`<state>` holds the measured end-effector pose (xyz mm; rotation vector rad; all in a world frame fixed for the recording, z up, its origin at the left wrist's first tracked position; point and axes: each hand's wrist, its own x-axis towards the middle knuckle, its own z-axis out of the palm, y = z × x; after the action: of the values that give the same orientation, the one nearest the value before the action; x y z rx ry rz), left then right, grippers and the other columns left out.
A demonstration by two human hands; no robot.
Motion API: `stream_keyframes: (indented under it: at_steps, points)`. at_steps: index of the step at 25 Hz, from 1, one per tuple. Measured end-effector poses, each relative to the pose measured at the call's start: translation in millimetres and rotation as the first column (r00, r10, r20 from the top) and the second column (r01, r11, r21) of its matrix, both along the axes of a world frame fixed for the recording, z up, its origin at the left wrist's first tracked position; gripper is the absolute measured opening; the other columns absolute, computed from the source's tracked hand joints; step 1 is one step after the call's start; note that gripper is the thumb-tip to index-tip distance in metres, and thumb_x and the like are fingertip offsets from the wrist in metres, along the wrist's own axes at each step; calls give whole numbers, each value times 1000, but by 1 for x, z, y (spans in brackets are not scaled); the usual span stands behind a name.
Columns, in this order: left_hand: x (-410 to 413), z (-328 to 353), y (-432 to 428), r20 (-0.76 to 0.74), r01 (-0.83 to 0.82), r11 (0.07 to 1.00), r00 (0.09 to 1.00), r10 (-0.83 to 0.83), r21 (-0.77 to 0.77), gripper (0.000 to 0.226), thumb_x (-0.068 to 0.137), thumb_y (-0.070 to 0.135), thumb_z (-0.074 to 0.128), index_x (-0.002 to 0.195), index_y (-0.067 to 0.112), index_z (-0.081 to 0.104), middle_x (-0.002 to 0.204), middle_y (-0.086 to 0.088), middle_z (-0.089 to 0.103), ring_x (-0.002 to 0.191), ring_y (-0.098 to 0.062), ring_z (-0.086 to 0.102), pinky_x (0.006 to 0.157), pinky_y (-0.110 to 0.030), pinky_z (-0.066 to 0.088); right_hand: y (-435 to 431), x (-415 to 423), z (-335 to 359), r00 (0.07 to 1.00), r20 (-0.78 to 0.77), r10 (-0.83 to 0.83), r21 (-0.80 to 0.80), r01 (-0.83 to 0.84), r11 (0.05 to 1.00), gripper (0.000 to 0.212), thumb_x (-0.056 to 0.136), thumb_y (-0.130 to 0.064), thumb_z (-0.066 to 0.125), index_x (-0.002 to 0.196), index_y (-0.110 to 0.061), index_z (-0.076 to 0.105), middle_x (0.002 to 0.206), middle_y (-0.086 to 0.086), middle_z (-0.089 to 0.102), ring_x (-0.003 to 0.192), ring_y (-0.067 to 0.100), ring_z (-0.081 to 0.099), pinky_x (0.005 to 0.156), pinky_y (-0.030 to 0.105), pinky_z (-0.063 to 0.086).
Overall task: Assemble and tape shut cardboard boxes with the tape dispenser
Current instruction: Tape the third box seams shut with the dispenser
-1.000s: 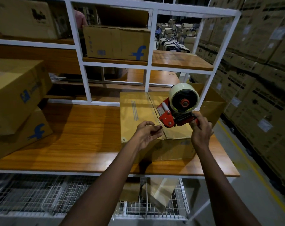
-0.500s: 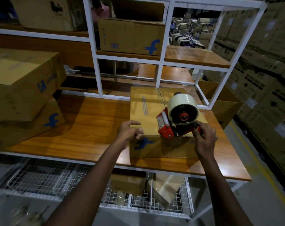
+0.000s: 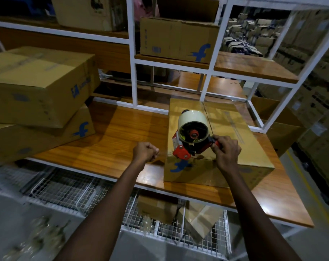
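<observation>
Tape end out, ready for the top seam

Left hand (image 3: pixel 145 152) curled, apparently pinching clear tape end (image 3: pixel 162 153); right hand (image 3: pixel 226 152) gripping tape dispenser (image 3: pixel 191 137) handle over cardboard box (image 3: pixel 225 172) at workbench (image 3: pixel 112 140) front-right. Keep strip taut, centre on seam (image 3: pixel 207 113), press away.

Wooden table (image 3: pixel 122 132), white rack (image 3: pixel 132 53) behind (wire basket (image 3: pixel 69 191) underneath)

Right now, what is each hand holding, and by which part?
Right hand grips the tape dispenser by its red handle, over the box. Left hand is curled beside it; whether it pinches anything cannot be told.
</observation>
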<state>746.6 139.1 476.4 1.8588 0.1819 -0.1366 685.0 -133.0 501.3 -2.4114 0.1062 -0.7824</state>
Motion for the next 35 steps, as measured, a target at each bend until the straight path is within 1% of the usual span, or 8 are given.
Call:
stream_keyframes:
  at_steps: [4, 8, 12, 20, 24, 28, 30, 35]
  points:
    - [-2, -18, -5, 15, -23, 1000, 1000, 23, -7, 9, 88, 10, 69, 80, 9, 67, 79, -7, 70, 68, -16, 64, 51, -24, 48, -5, 1, -9, 999, -36, -14, -34, 13, 999, 47, 83, -40, 48, 121, -17, 66, 105, 7, 62, 102, 31, 45, 80, 33, 20]
    - [-13, -38, -19, 92, -30, 1000, 995, 29, 3, 11, 87, 11, 71, 78, 7, 67, 70, -2, 66, 60, -11, 62, 46, -18, 50, -9, 0, -18, 999, -25, 24, -79, -26, 997, 57, 83, -49, 39, 120, -15, 66, 104, 8, 62, 100, 31, 45, 79, 33, 20]
    - [-13, -49, -28, 95, -58, 996, 993, 65, -68, 17, 85, 9, 73, 70, 12, 65, 79, -14, 71, 67, -26, 69, 60, -38, 60, -11, 0, -19, 999, -39, 35, -119, -40, 992, 59, 84, -50, 36, 122, -14, 64, 104, 10, 61, 98, 31, 45, 78, 32, 20]
    - [-16, -60, -33, 283, -73, 993, 958, 44, 91, 19, 87, 16, 72, 104, 11, 64, 75, -9, 69, 67, -23, 68, 56, -43, 59, -12, -5, -23, 999, -13, 47, -149, -48, 988, 52, 87, -44, 38, 120, -12, 64, 98, 9, 61, 94, 32, 49, 84, 42, 32]
    - [-17, -59, -32, 236, -89, 995, 969, 79, 32, 29, 86, 17, 74, 111, 11, 61, 77, -10, 70, 67, -24, 69, 55, -46, 59, -12, -4, -22, 999, -20, 46, -167, -48, 985, 52, 88, -44, 38, 121, -13, 63, 99, 8, 60, 94, 31, 49, 83, 38, 29]
    - [-18, -57, -33, 165, -90, 996, 982, 93, -30, 30, 86, 14, 73, 112, 8, 58, 82, -5, 67, 50, -5, 63, 45, -29, 55, -11, -6, -20, 998, -31, 53, -147, -57, 988, 56, 87, -46, 36, 123, -13, 62, 101, 10, 60, 95, 31, 47, 85, 41, 31]
    - [-18, -58, -29, 80, -90, 994, 992, 95, -63, 35, 83, 17, 77, 113, 16, 57, 102, -4, 65, 64, -11, 67, 51, -32, 57, -12, -6, -19, 998, -36, 51, -154, -56, 986, 55, 87, -47, 36, 122, -14, 63, 101, 10, 61, 95, 32, 49, 85, 44, 33]
    - [-26, -84, -26, 161, 118, 951, 972, -169, 285, 58, 86, 8, 66, 138, 29, 53, 140, 1, 55, 124, -23, 54, 96, -42, 50, -15, -6, -19, 995, -46, 84, -148, -90, 985, 52, 87, -46, 40, 120, -14, 63, 100, 10, 63, 97, 34, 54, 87, 47, 37]
